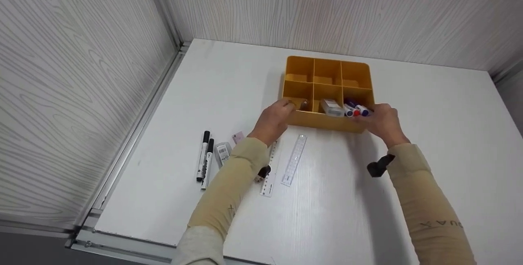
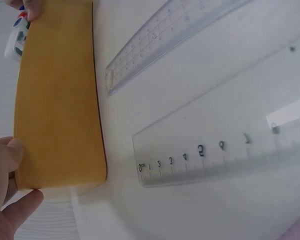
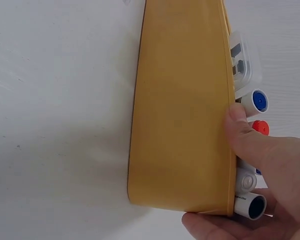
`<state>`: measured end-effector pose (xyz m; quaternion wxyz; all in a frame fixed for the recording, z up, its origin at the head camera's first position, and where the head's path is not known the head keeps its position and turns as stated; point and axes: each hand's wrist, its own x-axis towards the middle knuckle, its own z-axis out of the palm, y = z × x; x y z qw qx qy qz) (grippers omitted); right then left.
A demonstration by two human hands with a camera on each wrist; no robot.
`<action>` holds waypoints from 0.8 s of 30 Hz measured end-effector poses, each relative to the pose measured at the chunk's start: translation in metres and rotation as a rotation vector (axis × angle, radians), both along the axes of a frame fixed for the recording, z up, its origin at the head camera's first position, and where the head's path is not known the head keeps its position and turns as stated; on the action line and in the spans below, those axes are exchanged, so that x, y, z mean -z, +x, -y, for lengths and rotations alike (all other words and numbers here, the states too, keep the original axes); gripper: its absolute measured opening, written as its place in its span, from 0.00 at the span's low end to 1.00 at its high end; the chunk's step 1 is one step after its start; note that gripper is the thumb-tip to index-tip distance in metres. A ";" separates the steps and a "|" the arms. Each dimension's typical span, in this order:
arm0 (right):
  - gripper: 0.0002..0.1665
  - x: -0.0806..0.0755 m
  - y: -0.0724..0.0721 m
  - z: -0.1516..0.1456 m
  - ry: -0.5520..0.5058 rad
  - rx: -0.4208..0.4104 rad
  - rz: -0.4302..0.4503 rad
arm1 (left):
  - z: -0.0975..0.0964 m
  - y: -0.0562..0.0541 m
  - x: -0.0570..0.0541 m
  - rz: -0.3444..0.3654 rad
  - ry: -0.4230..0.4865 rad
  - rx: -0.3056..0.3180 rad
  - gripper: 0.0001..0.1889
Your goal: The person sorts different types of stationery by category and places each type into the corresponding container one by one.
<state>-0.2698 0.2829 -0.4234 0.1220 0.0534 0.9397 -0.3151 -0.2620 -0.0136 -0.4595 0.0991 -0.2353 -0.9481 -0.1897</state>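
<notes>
Both hands hold a yellow organizer box [image 1: 318,122] with several compartments, one at each near corner. My left hand [image 1: 271,120] grips the near left corner, its thumb against the front wall in the left wrist view. At the near right corner, my right hand [image 1: 383,122] pinches the rim, thumb on the front wall and fingers round the side. Capped markers [image 3: 260,101] stick out of the near right compartment beside that thumb. A clear plastic case [image 1: 333,108] leans in the near middle compartment. Something small and dark [image 1: 303,104] lies in the near left one.
Two clear rulers [image 1: 294,160] lie in front of the box. Left of them are two black-capped markers [image 1: 203,156], a grey package [image 1: 222,152] and a pink item [image 1: 238,137], partly behind the left arm. Pale wood-grain panels [image 1: 286,11] enclose the white table [image 1: 163,134].
</notes>
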 end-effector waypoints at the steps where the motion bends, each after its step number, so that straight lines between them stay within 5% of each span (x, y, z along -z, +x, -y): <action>1: 0.42 0.001 0.000 0.000 -0.005 0.001 -0.003 | 0.001 0.000 0.000 0.001 -0.002 0.003 0.16; 10: 0.47 0.014 0.004 -0.001 -0.064 0.048 -0.062 | 0.000 -0.005 0.002 -0.024 0.005 -0.023 0.13; 18: 0.63 0.020 0.005 -0.002 -0.217 0.078 -0.046 | 0.000 -0.004 0.002 -0.024 0.056 -0.080 0.10; 24: 0.63 0.026 0.004 0.000 -0.337 0.091 -0.040 | 0.001 -0.003 0.004 -0.034 0.123 -0.067 0.11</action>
